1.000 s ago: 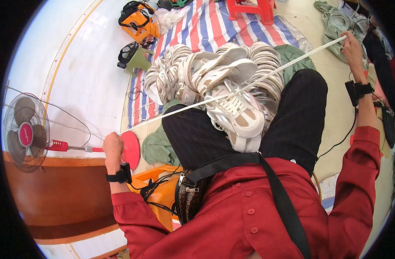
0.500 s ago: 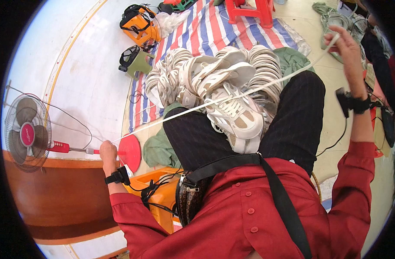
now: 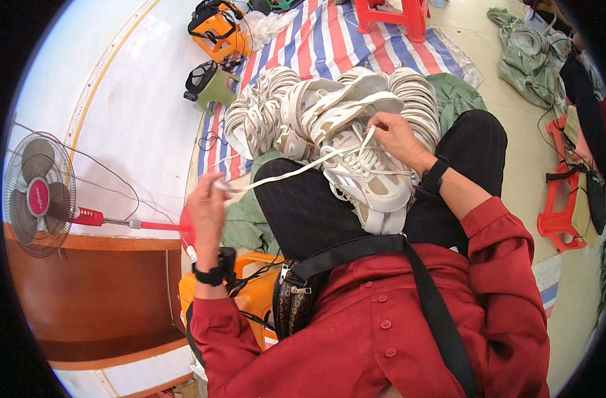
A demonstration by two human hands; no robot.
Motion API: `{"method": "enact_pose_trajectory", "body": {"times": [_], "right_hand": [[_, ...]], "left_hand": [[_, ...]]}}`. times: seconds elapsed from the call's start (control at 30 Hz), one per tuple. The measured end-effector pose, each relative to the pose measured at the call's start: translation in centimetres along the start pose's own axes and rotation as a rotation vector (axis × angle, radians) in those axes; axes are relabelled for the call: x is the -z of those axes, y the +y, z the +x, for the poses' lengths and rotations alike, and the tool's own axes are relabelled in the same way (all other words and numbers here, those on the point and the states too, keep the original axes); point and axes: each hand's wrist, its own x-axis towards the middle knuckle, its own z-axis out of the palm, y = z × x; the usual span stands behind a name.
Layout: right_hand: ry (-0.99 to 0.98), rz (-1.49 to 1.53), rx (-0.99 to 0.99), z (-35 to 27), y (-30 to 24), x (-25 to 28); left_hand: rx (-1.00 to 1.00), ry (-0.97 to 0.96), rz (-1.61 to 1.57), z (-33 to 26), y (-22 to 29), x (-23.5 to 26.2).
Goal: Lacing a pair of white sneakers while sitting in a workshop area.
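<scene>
Clock dirs = seen from the laced shoe. White/beige shoe (image 3: 390, 189) sits btwn the wearer's knees, toe twd the body (approx 5), top facing up. Laces partly threaded across its front, one length loose: white lace (image 3: 281, 176) runs from the shoe's laced area out to 9, a bit slack, bowed not straight.

L hand (image 3: 207, 205) at 9, well apart from shoe, fingers closed on the lace near its far end; motion blur there, exact finger pos unclear. R hand (image 3: 397, 140) at 1, just above the shoe's lacing, thumb + index pinching a lace section pulled up off the shoe; other fingers curled. Both wrists wear black straps.

Around it: shoe pile (image 3: 266, 113), same white/beige colours, from 10 round to 1, stacked in tight rows, on a red/white/blue striped sheet (image 3: 326, 40) on the floor. Loose shoes atop the pile's middle, 11–12, right behind the laced one. Green cloth at 1–2 (image 3: 459, 94), more at 8 by the L knee. Red plastic stool (image 3: 416, 23) at 12, far edge; another red stool, on its side, at 3. Small green stool (image 3: 218, 95) w/ black gear on it at 10, orange one beyond it approx 10–11. Fan (image 3: 41, 196), red/grey, far out at 9. Patterned waist bag (image 3: 292, 308) at 7 on the wearer's lap, orange plastic item just beside it.
</scene>
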Motion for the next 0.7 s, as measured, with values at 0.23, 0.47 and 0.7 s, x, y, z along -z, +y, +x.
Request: {"method": "enact_pose_trajectory", "body": {"times": [0.23,0.47,0.7], "right_hand": [[-0.025,0.159,-0.064,-0.2,1.9,-0.9],[-0.065,0.042,0.004,-0.4,1.6,-1.8],[0.016,0.067,-0.058,-0.4,2.2,-1.9]], "left_hand": [[-0.081,-0.2,-0.288,-0.1,4.9,-11.3],[0.045,-0.21,-0.399,1.3,2.1,-17.7],[0.213,-0.21,-0.627,0.3,1.6,-19.3]]}}
